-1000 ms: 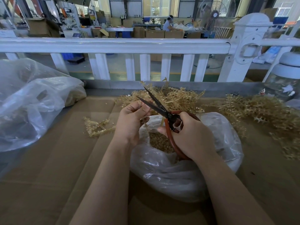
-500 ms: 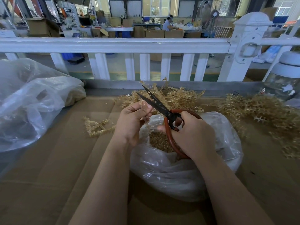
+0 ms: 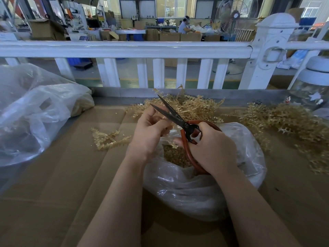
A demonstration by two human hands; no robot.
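Observation:
My right hand (image 3: 211,150) grips scissors (image 3: 175,116) by their red-brown loop handles, the dark blades parted and pointing up to the left. My left hand (image 3: 149,132) pinches a small golden plastic sprig between its fingertips, right against the blades; most of the sprig is hidden by the fingers. Both hands hover over an open clear plastic bag (image 3: 201,189) that holds several small golden cut pieces (image 3: 175,155).
Golden plastic sprigs are heaped behind the hands (image 3: 197,106) and at the right (image 3: 292,123); one loose sprig (image 3: 106,139) lies left. A large crumpled plastic bag (image 3: 33,111) fills the left side. Cardboard (image 3: 62,184) covers the table. A white railing (image 3: 124,49) and a glass jar (image 3: 311,90) stand behind.
The scissors have crept slightly up and left with the blades still parted. My left hand stays at the blades, its fingers shifted a little on the sprig.

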